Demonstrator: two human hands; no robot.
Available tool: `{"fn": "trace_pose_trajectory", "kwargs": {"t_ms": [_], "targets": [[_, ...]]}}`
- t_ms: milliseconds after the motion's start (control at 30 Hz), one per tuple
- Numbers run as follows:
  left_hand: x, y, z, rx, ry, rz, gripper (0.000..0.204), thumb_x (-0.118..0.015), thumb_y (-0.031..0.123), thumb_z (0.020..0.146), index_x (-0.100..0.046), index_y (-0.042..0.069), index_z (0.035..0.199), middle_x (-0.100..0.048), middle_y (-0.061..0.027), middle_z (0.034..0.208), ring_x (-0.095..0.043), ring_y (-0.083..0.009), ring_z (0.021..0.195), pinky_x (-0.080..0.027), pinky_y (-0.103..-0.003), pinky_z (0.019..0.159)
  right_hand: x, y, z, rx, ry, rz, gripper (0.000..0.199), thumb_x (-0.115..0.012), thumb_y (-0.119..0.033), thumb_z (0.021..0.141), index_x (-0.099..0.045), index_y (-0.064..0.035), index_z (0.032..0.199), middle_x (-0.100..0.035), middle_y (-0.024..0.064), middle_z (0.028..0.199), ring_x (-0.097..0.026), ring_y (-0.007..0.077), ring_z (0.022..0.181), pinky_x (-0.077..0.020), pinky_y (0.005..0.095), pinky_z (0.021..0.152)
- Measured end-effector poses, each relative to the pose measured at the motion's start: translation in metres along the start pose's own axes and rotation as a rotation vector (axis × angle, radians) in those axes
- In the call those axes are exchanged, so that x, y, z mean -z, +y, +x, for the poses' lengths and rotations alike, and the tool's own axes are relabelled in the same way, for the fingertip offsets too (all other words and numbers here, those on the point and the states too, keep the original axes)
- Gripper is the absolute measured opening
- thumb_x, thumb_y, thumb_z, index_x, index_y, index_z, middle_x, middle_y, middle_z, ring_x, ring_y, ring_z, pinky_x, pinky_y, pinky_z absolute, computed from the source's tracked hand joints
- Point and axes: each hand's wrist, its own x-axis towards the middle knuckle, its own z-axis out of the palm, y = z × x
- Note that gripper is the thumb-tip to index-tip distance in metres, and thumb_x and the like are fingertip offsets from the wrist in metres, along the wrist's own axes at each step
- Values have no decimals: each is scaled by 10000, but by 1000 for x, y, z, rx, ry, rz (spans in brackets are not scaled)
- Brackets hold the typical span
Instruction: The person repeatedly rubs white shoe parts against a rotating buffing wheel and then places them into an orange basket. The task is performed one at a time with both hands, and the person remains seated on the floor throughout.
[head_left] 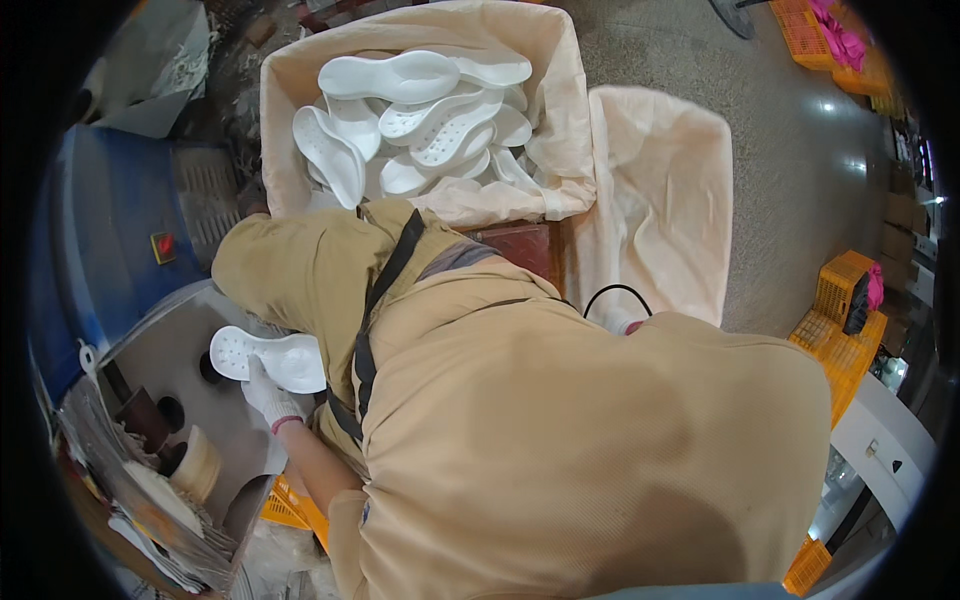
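Observation:
My left hand (270, 395), in a white glove with a pink band at the wrist, grips a white moulded insole (290, 362) dotted with small holes at its wide end. The thumb lies on the insole's upper face, and the other fingers are mostly hidden under it. This insole is over a grey machine housing (235, 455) with dark round openings. A scrap of white and pink (632, 326) beyond my shirt may be my right hand's glove; its fingers are hidden. Ahead, a cloth-lined bin (575, 150) holds several similar white insoles (390, 75), heaped loosely.
A brown cylinder (143, 420) and a cream roller (197, 465) sit in the housing. Behind it stands a blue cabinet (110, 215) with a red switch (163, 246). Another cloth-lined container (670, 190) adjoins the bin. Orange crates (845, 345) line the right side.

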Motion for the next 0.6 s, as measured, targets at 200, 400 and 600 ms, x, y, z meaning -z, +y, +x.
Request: {"fn": "trace_pose_trajectory", "kwargs": {"t_ms": [200, 400, 600], "targets": [[15, -46, -12, 91, 72, -15, 539, -675, 166, 1004, -513, -103, 1442, -645, -186, 1357, -678, -282, 1120, -570, -408, 957, 34, 8, 57, 145, 17, 62, 352, -711, -349, 865, -746, -75, 1082, -738, 222, 1029, -718, 362, 964, -564, 466, 804], [5, -44, -24, 2, 39, -67, 557, -685, 140, 992, -494, -92, 1461, -618, -181, 1404, -665, -291, 1154, -570, -425, 966, 120, -30, 102, 339, 353, -302, 301, -684, -316, 881, -755, -52, 1006, -730, 232, 960, -718, 359, 930, -563, 474, 754], [-2, -42, -30, -92, 97, -78, 519, -682, 114, 986, -514, -71, 1440, -629, -181, 1382, -667, -287, 1133, -561, -426, 956, 70, -84, 65, 103, -14, -125, 512, -713, -454, 852, -765, 11, 1063, -749, 262, 1018, -726, 417, 953, -559, 467, 840]]}}
